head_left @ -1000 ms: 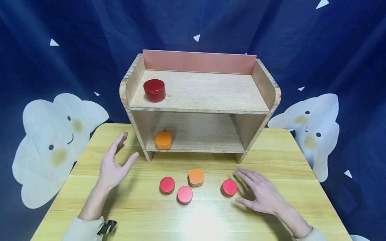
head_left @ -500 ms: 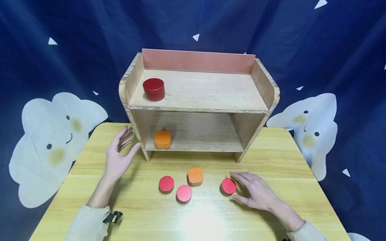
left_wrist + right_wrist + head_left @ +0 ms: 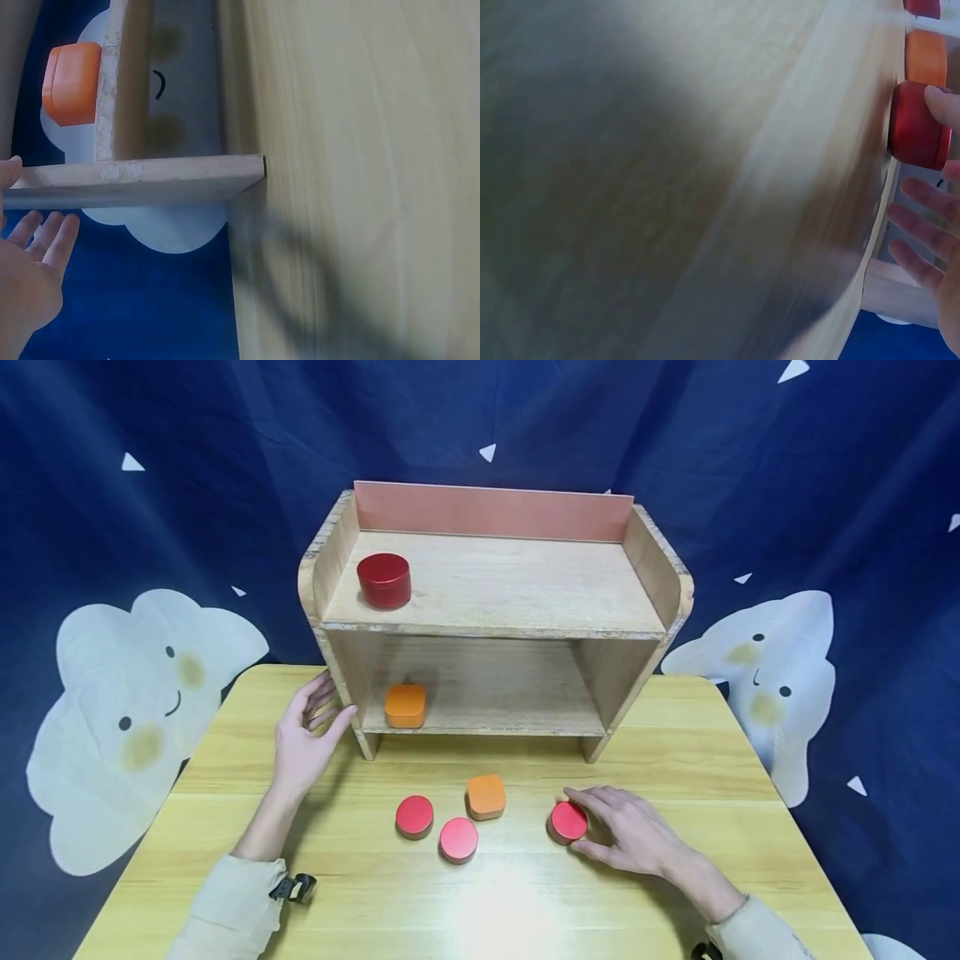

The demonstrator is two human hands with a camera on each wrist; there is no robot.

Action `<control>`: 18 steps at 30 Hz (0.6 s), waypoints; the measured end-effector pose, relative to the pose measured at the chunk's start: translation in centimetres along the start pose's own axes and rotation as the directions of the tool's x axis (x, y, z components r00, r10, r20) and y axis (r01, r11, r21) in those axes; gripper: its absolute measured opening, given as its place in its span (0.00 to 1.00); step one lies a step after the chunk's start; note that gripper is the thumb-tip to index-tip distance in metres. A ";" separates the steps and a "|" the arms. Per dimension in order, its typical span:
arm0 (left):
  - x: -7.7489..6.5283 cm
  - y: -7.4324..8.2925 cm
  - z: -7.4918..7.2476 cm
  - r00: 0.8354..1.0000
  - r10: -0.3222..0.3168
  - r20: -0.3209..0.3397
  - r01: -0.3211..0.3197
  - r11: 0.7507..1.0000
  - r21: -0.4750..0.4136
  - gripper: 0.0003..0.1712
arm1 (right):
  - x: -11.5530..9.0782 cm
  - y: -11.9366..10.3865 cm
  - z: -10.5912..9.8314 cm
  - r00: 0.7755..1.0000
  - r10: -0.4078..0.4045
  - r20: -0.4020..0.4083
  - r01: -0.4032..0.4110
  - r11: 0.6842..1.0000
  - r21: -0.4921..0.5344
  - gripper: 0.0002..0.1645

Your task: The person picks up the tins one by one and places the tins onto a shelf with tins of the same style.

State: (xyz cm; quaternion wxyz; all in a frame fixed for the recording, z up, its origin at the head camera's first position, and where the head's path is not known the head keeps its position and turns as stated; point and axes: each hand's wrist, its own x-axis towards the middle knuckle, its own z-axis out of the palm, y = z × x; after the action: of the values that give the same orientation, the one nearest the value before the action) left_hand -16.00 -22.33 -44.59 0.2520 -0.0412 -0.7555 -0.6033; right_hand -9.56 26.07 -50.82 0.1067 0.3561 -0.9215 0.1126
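My right hand [image 3: 633, 831] has its thumb and index finger on either side of a red round tin [image 3: 567, 822] on the table, pinching it. In the right wrist view the thumb overlaps that tin [image 3: 919, 127], while the other fingers are spread. My left hand [image 3: 303, 747] is at the left side panel of a small wooden shelf [image 3: 480, 631]. Its thumb is at the panel's front edge, and its fairly straight fingers [image 3: 56, 236] lie close along the outer face. An orange square tin [image 3: 406, 707] sits on the lower board, near that panel.
A larger dark red round tin [image 3: 385, 582] stands at the left of the upper board. Between the hands, two red tins, one left [image 3: 415, 817] and one nearer [image 3: 458, 840], and an orange square tin [image 3: 486, 797] rest on the wooden table [image 3: 375, 910]. A blue curtain [image 3: 480, 418] hangs behind.
My left hand has moved right and forward, up to the shelf's side panel. The right hand has moved left, its thumb and index finger closing about the red tin. The tins have stayed put.
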 end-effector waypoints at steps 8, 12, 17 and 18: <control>0.2 0.4 0.7 0.999 -0.028 -0.016 0.028 1.000 0.003 0.32 | 0.2 -0.2 0.2 1.000 0.017 0.015 -0.017 1.000 0.023 0.45; 0.2 0.4 1.0 0.999 -0.033 -0.034 0.034 0.999 0.005 0.31 | 0.3 -0.3 0.4 1.000 0.010 0.009 -0.010 1.000 0.028 0.45; 0.2 0.6 1.2 0.998 -0.041 -0.051 0.042 0.999 0.008 0.29 | 0.4 -0.3 0.6 1.000 -0.006 -0.014 0.006 0.999 0.046 0.42; 0.3 0.6 1.2 0.998 -0.043 -0.052 0.044 0.999 0.013 0.29 | 0.4 -0.3 0.6 1.000 -0.008 -0.018 0.009 0.999 0.050 0.42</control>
State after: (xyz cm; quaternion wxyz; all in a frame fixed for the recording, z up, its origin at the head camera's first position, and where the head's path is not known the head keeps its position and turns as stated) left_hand -16.44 -21.09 -44.16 0.2585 -0.0076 -0.7537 -0.6042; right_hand -9.74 25.39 -51.20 0.1065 0.3618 -0.9157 0.1386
